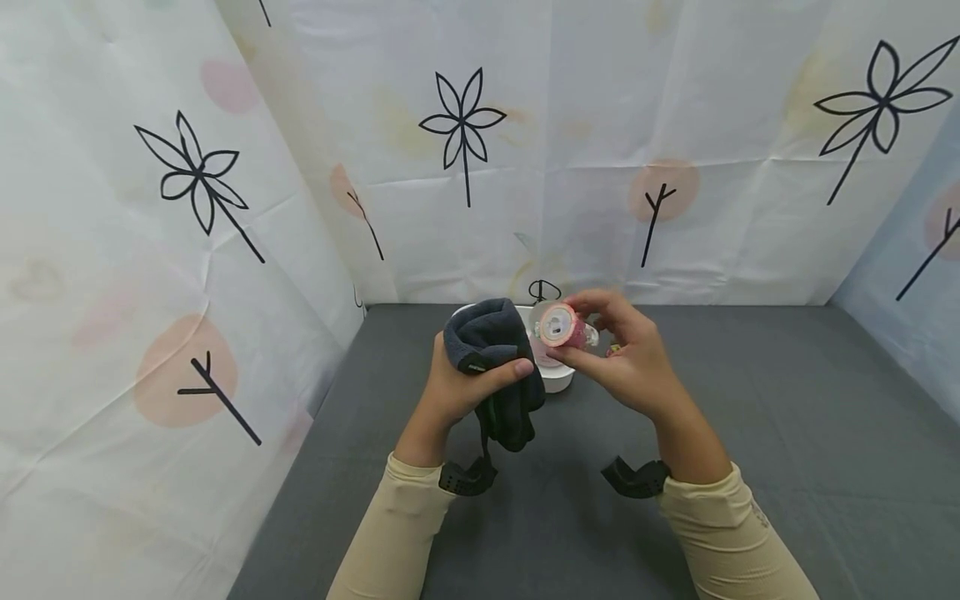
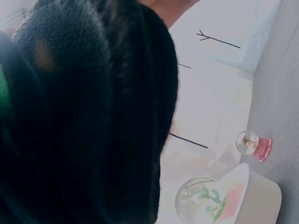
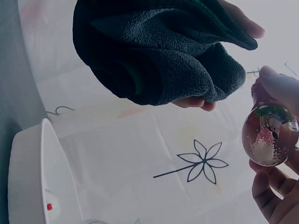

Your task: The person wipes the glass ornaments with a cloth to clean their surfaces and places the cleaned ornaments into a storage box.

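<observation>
A dark blue-grey cloth, folded over, is gripped in my left hand, the thumb lying across its front. My right hand pinches a small snow globe with a pink base between thumb and fingers. The globe is tipped, so its round underside faces the head camera. Through its glass ball, the right wrist view shows a pink and white figure and pale flakes. Cloth and globe are close together above the table, and the right wrist view shows a gap between them.
Behind the hands stands a white container; the left wrist view shows a larger snow globe with green shapes in it. Past the container, another small snow globe with a pink base rests on the grey table. Patterned fabric hangs behind.
</observation>
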The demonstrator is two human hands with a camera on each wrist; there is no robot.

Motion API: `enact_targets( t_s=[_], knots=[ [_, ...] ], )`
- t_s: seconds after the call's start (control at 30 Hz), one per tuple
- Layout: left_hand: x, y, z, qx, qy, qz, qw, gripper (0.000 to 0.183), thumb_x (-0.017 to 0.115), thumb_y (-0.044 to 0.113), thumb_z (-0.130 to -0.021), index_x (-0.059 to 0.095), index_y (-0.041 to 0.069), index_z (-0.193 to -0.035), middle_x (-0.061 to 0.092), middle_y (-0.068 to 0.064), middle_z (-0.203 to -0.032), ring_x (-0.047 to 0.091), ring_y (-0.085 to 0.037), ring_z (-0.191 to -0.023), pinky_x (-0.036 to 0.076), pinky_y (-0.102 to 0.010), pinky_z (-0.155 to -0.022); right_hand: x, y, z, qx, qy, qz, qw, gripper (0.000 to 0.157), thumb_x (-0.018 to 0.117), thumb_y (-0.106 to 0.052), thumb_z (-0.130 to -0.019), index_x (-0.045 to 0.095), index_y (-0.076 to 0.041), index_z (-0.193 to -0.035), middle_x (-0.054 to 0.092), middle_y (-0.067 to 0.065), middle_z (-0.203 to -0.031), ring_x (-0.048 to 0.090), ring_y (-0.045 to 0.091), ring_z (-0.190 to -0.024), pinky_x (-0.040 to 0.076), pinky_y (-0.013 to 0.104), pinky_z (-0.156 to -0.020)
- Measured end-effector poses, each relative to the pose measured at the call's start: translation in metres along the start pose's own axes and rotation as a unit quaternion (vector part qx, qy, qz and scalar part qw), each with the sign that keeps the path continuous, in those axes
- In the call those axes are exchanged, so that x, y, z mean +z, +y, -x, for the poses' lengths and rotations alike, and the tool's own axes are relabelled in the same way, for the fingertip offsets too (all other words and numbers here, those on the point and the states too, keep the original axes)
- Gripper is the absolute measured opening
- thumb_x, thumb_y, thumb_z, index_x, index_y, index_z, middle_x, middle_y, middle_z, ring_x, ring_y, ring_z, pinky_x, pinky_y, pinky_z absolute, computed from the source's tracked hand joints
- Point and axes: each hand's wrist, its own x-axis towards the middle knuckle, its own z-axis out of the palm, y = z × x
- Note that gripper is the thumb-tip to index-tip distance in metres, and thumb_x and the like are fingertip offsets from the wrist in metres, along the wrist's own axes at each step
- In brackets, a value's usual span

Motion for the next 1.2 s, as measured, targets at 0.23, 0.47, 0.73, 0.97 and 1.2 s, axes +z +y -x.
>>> enact_targets(
  t_s=[0.23, 0.47, 0.73, 0.97, 1.2],
  knots=[
    [-0.0005, -0.0007, 0.0000, -0.001, 0.004, -0.016, 0.9999, 0.041, 0.090, 0.038, -0.087, 0.076, 0.006, -0.107, 0.073, -0.011, -0.092, 0.068, -0.020, -0.082, 0.059, -0.035, -0.079, -0.0009, -0.0007, 0.0003, 0.015, -0.023, 0.009, 1.000, 0.059, 0.086, 0.012, -0.079, 0.067, -0.005, -0.133, 0.070, -0.002, -0.125, 0.060, 0.007, -0.101, 0.047, 0.022, -0.076],
    [0.0002, 0.0000, 0.0002, -0.007, 0.001, -0.003, 1.0000, 0.034, 0.090, 0.027, -0.087, 0.076, 0.005, -0.109, 0.073, -0.012, -0.094, 0.069, -0.019, -0.082, 0.060, -0.034, -0.079, -0.0025, -0.0036, 0.0008, 0.036, -0.060, -0.028, 0.997, 0.052, 0.081, 0.007, -0.088, 0.066, -0.006, -0.136, 0.069, -0.003, -0.120, 0.064, 0.011, -0.076, 0.052, 0.024, -0.061],
    [0.0005, 0.0009, -0.0001, -0.003, 0.005, -0.009, 0.9999, 0.051, 0.088, 0.048, -0.087, 0.074, 0.005, -0.109, 0.071, -0.013, -0.094, 0.067, -0.020, -0.082, 0.060, -0.034, -0.078, -0.0004, -0.0022, -0.0010, 0.015, -0.068, -0.036, 0.997, 0.057, 0.085, 0.010, -0.083, 0.069, -0.003, -0.136, 0.072, 0.004, -0.112, 0.057, 0.013, -0.076, 0.049, 0.024, -0.062],
    [0.0001, 0.0003, 0.0014, -0.010, 0.007, -0.012, 0.9999, 0.059, 0.086, 0.055, -0.086, 0.072, 0.003, -0.109, 0.070, -0.013, -0.093, 0.067, -0.019, -0.080, 0.059, -0.034, -0.076, 0.0016, -0.0037, 0.0001, 0.038, -0.058, -0.023, 0.997, 0.057, 0.090, 0.010, -0.076, 0.061, -0.002, -0.124, 0.070, 0.007, -0.114, 0.066, 0.009, -0.093, 0.054, 0.019, -0.080],
    [0.0003, -0.0013, -0.0005, 0.005, -0.001, 0.002, 1.0000, 0.054, 0.086, 0.050, -0.087, 0.072, 0.003, -0.109, 0.069, -0.013, -0.089, 0.065, -0.019, -0.078, 0.058, -0.033, -0.076, 0.0028, -0.0010, 0.0018, 0.009, -0.067, -0.065, 0.996, 0.054, 0.091, 0.016, -0.070, 0.069, -0.002, -0.116, 0.069, 0.004, -0.112, 0.059, 0.013, -0.086, 0.053, 0.020, -0.076]
  ],
)
